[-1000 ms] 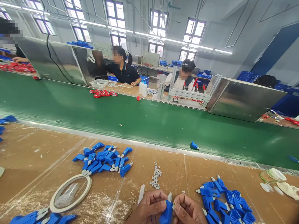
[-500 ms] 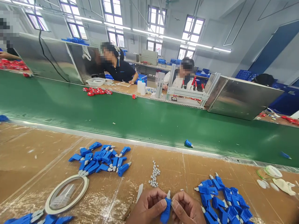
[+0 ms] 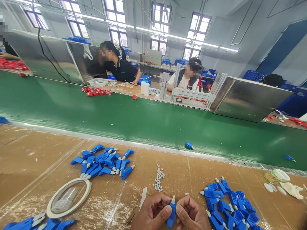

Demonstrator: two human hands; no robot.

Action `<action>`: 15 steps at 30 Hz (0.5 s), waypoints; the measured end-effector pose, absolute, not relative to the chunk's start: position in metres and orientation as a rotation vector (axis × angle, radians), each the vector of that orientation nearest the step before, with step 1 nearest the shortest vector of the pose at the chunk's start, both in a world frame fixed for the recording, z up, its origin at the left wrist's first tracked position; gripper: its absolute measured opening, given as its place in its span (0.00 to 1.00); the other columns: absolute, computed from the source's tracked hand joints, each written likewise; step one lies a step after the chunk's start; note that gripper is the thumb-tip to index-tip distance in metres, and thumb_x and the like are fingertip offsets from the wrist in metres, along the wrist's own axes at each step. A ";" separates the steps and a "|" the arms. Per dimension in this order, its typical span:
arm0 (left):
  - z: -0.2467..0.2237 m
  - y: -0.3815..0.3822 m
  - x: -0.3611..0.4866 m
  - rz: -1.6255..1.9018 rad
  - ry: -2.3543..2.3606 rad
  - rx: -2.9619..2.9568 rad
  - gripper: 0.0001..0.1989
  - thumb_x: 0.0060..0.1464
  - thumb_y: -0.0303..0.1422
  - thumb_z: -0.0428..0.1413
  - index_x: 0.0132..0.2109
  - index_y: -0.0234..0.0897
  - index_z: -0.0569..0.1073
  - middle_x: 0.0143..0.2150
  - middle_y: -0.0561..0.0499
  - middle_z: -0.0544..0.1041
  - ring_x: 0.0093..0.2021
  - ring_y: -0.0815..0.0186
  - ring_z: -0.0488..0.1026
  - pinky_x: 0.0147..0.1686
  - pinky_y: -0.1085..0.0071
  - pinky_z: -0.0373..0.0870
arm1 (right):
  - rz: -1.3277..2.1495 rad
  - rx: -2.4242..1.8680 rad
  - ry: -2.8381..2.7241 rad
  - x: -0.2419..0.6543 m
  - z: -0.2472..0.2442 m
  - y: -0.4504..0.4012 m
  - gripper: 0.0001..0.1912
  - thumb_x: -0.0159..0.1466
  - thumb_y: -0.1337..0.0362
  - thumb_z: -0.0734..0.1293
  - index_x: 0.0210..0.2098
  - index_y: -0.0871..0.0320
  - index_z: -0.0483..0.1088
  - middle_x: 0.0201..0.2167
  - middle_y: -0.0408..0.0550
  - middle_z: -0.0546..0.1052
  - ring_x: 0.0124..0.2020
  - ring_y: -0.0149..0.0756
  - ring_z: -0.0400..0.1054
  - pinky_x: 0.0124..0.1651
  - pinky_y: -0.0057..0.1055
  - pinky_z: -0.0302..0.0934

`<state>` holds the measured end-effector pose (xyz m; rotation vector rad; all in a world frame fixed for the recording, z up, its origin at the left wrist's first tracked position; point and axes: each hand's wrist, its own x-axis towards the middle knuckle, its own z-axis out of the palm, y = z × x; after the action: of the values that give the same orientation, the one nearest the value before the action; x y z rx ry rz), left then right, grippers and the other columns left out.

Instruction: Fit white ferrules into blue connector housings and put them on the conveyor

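Near the bottom middle, a blue plastic part with a pale grey tip [image 3: 171,214] stands upright with the tip pointing away from me. My left hand [image 3: 155,210] pinches it between thumb and forefinger. Against its right side press the thumb and bent fingers of my right hand [image 3: 190,212]; anything between those fingertips is hidden. Just beyond both hands lies a scatter of small light-grey pieces [image 3: 158,180], with a single one [image 3: 186,193] close to my right fingers. A pile of similar blue parts [image 3: 230,204] is right of my right hand.
Another blue pile [image 3: 103,163] lies at left, near a tape roll [image 3: 49,210] with clear plastic inside it. More blue parts [image 3: 26,223] occupy the lower left corner. A jar [image 3: 277,175] stands far right. Beyond the cardboard-covered table runs a green conveyor belt [image 3: 144,116], with co-workers [image 3: 124,70] opposite.
The blue part and the red pieces on the green belt have shifted left. My hands stay almost in place, the right fingertips now closer against the blue part.
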<state>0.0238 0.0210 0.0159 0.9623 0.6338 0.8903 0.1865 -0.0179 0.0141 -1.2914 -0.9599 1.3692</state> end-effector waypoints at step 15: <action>0.014 0.016 0.026 0.897 0.550 0.881 0.24 0.50 0.53 0.64 0.33 0.33 0.75 0.24 0.51 0.72 0.24 0.70 0.66 0.27 0.74 0.60 | 1.856 -0.958 -0.596 0.182 0.023 -0.011 0.26 0.50 0.51 0.82 0.25 0.58 0.64 0.21 0.35 0.70 0.14 0.18 0.57 0.17 0.15 0.49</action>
<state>0.0263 0.0157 0.0144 0.8807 0.5504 0.8974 0.1816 -0.0107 0.0227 -0.9579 -0.5957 1.8558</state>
